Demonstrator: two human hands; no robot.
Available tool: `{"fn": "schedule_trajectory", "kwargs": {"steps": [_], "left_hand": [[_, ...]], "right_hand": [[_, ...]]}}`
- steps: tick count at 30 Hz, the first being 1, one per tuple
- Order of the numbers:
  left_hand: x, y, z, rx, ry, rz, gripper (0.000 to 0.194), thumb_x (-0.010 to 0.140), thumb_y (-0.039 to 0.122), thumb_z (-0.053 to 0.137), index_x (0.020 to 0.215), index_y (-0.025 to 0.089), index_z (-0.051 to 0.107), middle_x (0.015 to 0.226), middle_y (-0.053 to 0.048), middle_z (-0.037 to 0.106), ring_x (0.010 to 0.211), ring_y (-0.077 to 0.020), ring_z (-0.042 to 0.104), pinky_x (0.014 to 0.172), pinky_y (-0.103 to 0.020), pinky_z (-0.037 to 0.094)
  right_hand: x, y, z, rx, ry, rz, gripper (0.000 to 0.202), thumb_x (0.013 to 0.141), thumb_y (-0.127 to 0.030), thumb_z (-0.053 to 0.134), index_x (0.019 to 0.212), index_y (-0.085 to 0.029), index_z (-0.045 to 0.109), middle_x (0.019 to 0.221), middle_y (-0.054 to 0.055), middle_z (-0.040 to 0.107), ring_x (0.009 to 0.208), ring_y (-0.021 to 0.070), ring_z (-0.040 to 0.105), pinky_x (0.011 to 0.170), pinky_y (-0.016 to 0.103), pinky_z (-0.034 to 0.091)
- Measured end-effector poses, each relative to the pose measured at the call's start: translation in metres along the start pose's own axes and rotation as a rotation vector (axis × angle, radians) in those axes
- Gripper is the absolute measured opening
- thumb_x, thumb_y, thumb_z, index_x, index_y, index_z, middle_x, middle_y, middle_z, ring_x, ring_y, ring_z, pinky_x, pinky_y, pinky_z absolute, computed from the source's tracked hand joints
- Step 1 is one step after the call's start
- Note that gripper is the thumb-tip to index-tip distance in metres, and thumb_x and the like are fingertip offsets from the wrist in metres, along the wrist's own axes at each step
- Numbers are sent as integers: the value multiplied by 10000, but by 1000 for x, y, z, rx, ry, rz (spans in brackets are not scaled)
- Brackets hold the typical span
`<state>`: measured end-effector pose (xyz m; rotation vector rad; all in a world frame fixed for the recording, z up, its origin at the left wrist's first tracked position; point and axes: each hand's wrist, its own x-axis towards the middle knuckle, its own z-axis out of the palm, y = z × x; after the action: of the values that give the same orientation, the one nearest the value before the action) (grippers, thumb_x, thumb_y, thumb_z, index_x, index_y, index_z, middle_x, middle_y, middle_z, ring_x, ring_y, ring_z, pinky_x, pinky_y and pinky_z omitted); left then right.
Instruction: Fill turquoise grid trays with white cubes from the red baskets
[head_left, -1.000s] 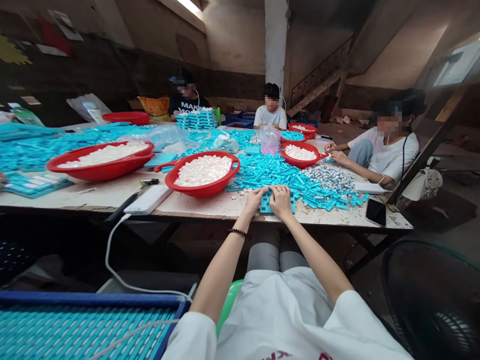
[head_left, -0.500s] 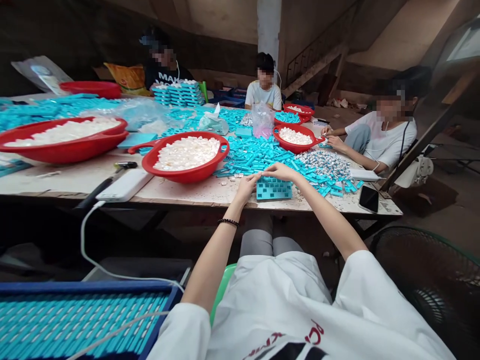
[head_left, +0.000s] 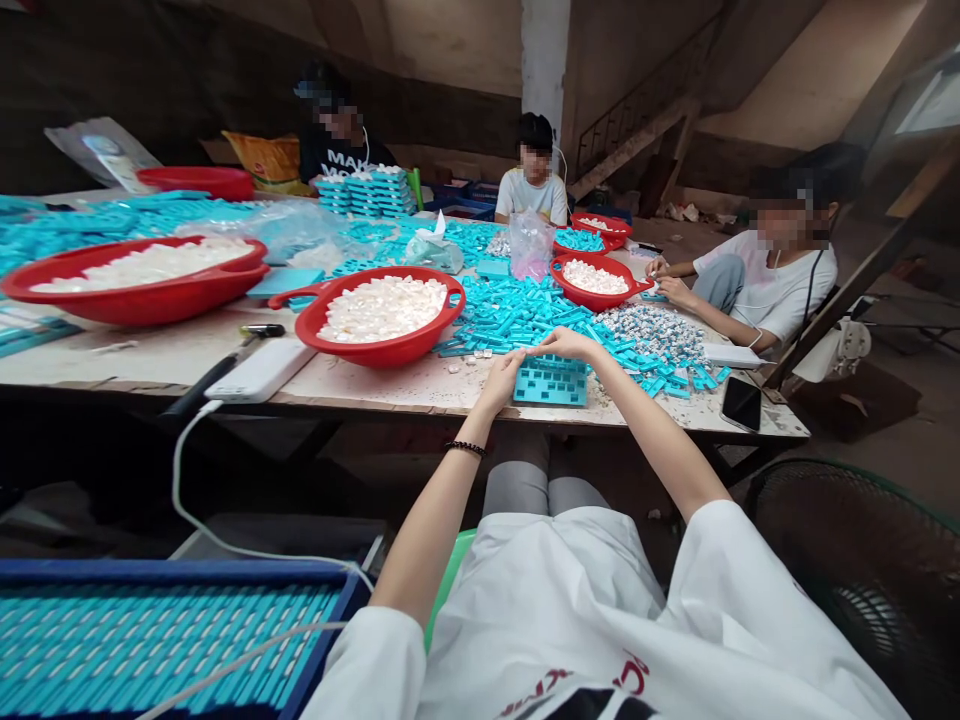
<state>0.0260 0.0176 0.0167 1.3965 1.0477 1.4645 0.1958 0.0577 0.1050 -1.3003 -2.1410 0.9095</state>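
Right hand (head_left: 568,343) arches over the turquoise tray (head_left: 551,388).

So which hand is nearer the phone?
Right. The right hand, at the far edge of the blue tray, is left of the phone; the left hand is farther left.

Soft light brightens the table (head_left: 375,385) before a dim, shadowed background (head_left: 150,60).

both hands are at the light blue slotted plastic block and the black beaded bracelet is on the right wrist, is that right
Not quite: the black beaded bracelet is on the left wrist, not the right, as the head view shows. The rest stands: the left hand and right hand are both at the light blue slotted plastic block.
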Motion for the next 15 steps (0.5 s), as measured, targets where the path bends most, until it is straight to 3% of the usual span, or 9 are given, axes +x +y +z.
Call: {"fn": "schedule_trajectory", "kwargs": {"steps": [2,6,10,15], "left_hand": [[1,-1,1,70,51,-3,371,856,534,594,855,186,724,960,-82,740,1058,-275,613,958,-364,464],[5,-5,2,92,77,-36,319,884,454,558,900,184,728,1046,-95,734,1156,-280,590,1034,-376,421],[8,-10,-1,-10,65,-20,326,839,472,604,822,175,738,922,-80,744,1091,-288,617,1005,-388,444],[10,-10,-1,-82,150,-25,322,766,495,700,747,178,751,834,-74,747,1066,-303,626,981,-411,460]], "right_hand": [[2,-3,1,15,-63,32,395,602,-540,866,678,-169,753,682,17,656,745,196,567,721,309,461],[3,-8,7,51,-21,82,376,605,-476,871,747,-141,772,699,26,672,778,202,571,739,306,451],[3,-8,13,65,-2,80,341,642,-426,853,762,-117,776,659,17,651,724,172,549,698,280,427],[3,-6,20,33,25,38,385,701,-461,804,801,-90,783,628,10,605,663,145,504,657,268,388]]}}
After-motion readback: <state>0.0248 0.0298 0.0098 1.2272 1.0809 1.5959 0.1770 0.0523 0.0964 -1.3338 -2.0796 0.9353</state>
